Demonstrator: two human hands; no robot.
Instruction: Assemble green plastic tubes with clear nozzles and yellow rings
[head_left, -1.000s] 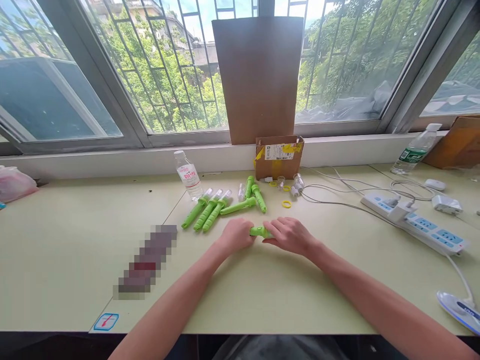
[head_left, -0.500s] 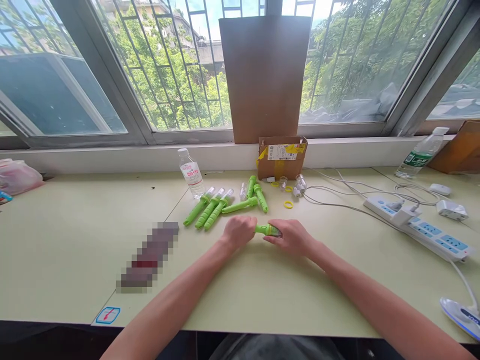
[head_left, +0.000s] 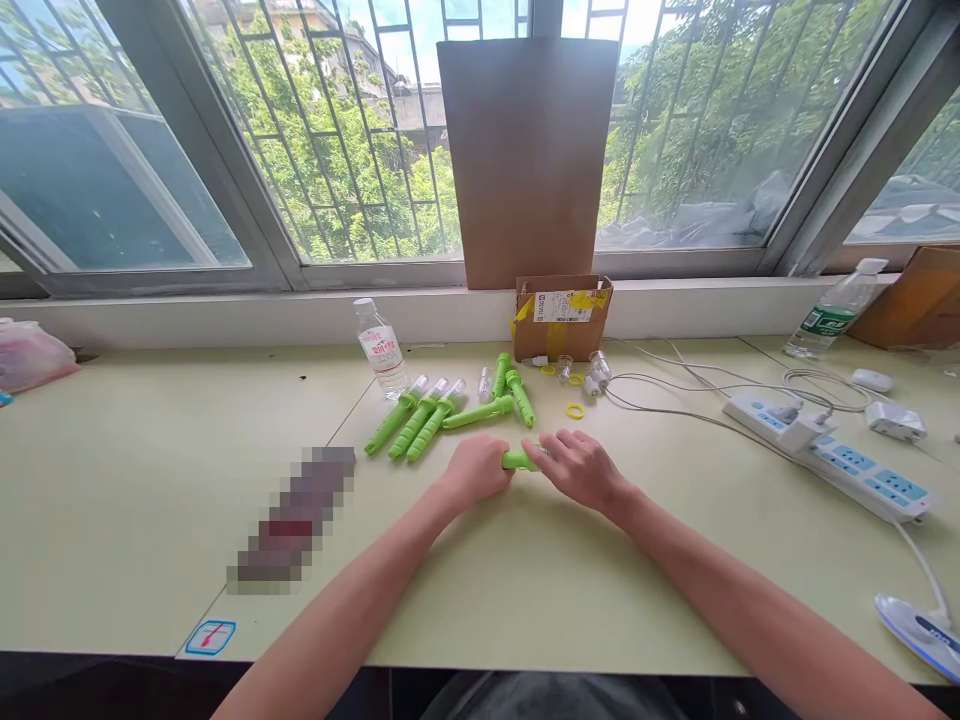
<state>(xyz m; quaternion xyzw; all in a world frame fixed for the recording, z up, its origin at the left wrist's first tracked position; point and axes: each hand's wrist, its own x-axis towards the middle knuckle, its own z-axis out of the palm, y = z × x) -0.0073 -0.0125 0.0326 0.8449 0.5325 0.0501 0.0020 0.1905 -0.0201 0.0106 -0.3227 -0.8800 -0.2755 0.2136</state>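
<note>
My left hand (head_left: 480, 468) is closed around one end of a green plastic tube (head_left: 517, 459), held level just above the table. At its other end, the fingers of my right hand (head_left: 581, 468) grip it; they hide most of that end. Beyond the hands lie loose green tubes: one (head_left: 478, 412) sideways, another (head_left: 520, 397) slanting, and a third (head_left: 501, 373) behind. To the left, three ribbed green tubes (head_left: 421, 422) with clear tips lie side by side. Yellow rings (head_left: 575, 411) and small clear plastic pieces (head_left: 599, 369) are scattered past my right hand.
A water bottle (head_left: 381, 345) stands behind the row of tubes, and a cardboard box (head_left: 562, 338) at the back. On the right are a power strip (head_left: 832, 460), cables (head_left: 675, 408) and a second bottle (head_left: 836, 310). A pixelated dark object (head_left: 296, 520) lies left.
My right hand has shifted its grip on the tube, its fingers now higher and more spread over the end. The yellow-and-ridged part seen before is now covered. The left hand keeps its hold.
</note>
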